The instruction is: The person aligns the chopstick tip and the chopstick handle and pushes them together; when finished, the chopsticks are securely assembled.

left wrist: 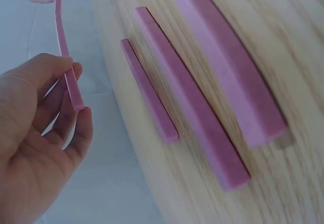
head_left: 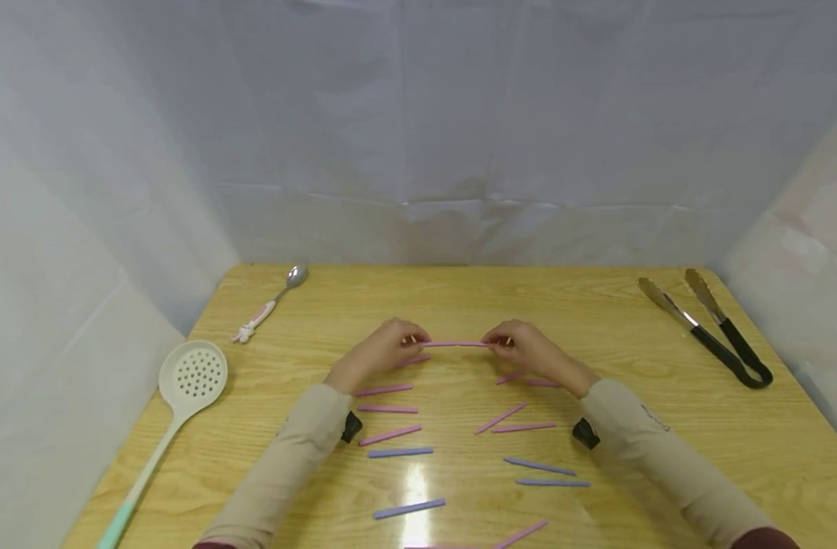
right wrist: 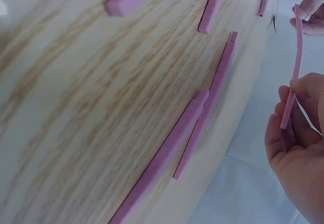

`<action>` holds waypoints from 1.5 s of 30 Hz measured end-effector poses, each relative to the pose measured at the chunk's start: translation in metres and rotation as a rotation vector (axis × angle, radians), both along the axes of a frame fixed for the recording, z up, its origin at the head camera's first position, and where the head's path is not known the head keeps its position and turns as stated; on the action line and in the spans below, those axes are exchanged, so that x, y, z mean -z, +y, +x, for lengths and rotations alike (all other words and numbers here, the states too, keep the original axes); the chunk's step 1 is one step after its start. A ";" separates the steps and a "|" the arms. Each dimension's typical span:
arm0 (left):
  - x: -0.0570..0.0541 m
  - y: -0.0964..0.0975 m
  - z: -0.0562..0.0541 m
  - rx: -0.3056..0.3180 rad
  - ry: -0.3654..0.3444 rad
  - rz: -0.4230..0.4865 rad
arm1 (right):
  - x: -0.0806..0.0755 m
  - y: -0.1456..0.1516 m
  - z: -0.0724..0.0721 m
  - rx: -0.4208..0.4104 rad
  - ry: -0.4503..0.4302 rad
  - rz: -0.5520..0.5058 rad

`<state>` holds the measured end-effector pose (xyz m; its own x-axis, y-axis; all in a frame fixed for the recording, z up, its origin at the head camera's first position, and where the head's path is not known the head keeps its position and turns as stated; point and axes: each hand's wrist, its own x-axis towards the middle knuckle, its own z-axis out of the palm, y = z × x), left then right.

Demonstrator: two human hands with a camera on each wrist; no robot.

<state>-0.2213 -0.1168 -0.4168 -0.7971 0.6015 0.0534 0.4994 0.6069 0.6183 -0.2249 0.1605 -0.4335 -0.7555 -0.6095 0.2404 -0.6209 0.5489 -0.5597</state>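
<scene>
While the left hand [head_left: 389, 345] and right hand [head_left: 526, 347] each pinch one of two pink sticks [head_left: 442, 344], apparently meeting end to end above the worktop [head_left: 583, 316], joining seems the current step; the next move likely calls for straightening the slight bend between them.

From the six o'clock side, the head view looks forward and down over most of the tabletop [head_left: 453, 297]. Much nearer, both wrist views face its far edge, the left hand [left wrist: 30, 153] at eight o'clock, the right hand [right wrist: 298, 158] at four; they share one pink stick [left wrist: 61, 32].
</scene>
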 end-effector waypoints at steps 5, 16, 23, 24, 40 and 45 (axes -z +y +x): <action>0.002 0.002 0.000 0.016 0.042 0.001 | 0.002 0.000 0.001 0.014 0.022 -0.022; 0.009 0.005 0.001 0.031 0.233 0.010 | 0.003 0.000 0.005 0.022 0.106 -0.127; 0.008 0.007 0.005 0.028 0.293 0.040 | 0.000 0.000 0.008 0.012 0.108 -0.152; 0.008 0.007 0.006 0.028 0.298 0.046 | 0.000 0.000 0.009 0.010 0.109 -0.156; 0.008 0.006 0.008 0.045 0.356 0.151 | -0.004 -0.003 0.009 -0.026 0.159 -0.218; 0.008 0.007 0.008 0.041 0.322 0.140 | -0.005 -0.003 0.009 -0.029 0.139 -0.188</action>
